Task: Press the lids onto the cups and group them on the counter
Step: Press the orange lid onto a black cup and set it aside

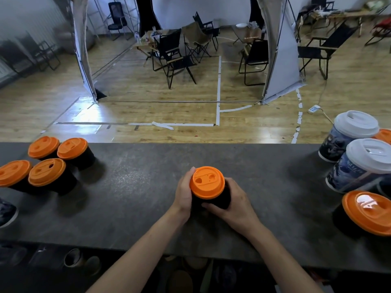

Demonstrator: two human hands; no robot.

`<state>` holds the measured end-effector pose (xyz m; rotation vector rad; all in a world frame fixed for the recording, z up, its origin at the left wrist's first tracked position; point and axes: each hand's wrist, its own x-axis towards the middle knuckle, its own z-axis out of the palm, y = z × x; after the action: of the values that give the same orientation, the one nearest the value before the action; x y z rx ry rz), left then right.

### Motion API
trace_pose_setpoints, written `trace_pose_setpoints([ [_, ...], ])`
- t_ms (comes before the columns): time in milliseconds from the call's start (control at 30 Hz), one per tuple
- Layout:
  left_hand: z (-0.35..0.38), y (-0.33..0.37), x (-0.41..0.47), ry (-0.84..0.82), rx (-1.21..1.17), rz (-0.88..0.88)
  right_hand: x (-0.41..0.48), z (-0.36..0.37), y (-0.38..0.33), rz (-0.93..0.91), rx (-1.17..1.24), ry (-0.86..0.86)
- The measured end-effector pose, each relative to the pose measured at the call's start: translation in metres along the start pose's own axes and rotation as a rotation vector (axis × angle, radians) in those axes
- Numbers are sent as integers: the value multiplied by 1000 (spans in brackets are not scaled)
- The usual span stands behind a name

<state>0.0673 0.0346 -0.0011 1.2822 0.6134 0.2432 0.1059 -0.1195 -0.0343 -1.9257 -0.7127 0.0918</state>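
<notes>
A black cup (222, 197) with an orange lid (207, 182) stands in the middle of the dark counter (137, 187). My left hand (184, 193) wraps its left side and my right hand (234, 203) wraps its right and front side. Several black cups with orange lids (47, 172) stand grouped at the left. At the right stand two blue printed cups with white lids (369, 155), and a black cup with an orange lid (368, 211) near the front right.
Another orange lid (385, 136) peeks in at the far right edge. A dark cup (6, 210) shows at the left edge. Beyond the counter lies a wooden floor with folding chairs (175, 58) and fabric screens. Shelves with containers sit below the counter's near edge.
</notes>
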Motion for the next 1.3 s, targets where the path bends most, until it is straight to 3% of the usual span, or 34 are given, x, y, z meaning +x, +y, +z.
trace_pose_setpoints([
  [100, 1, 5, 2, -64, -26, -32, 0, 1, 1, -37, -16, -15],
  [333, 6, -7, -12, 125, 65, 105, 0, 3, 1, 8, 13, 10],
  [533, 1, 3, 1, -59, 71, 98, 0, 2, 3, -12, -19, -14],
  [767, 3, -4, -15, 64, 93, 137, -2, 2, 2, -10, -19, -40],
  [933, -7, 3, -9, -31, 53, 71, -2, 0, 2, -44, -112, -99],
  [1167, -2, -13, -27, 78, 156, 197, -1, 1, 0, -10, -79, -67],
  [1300, -8, -4, -10, -67, 113, 133, -1, -2, 1, -42, -127, -123],
])
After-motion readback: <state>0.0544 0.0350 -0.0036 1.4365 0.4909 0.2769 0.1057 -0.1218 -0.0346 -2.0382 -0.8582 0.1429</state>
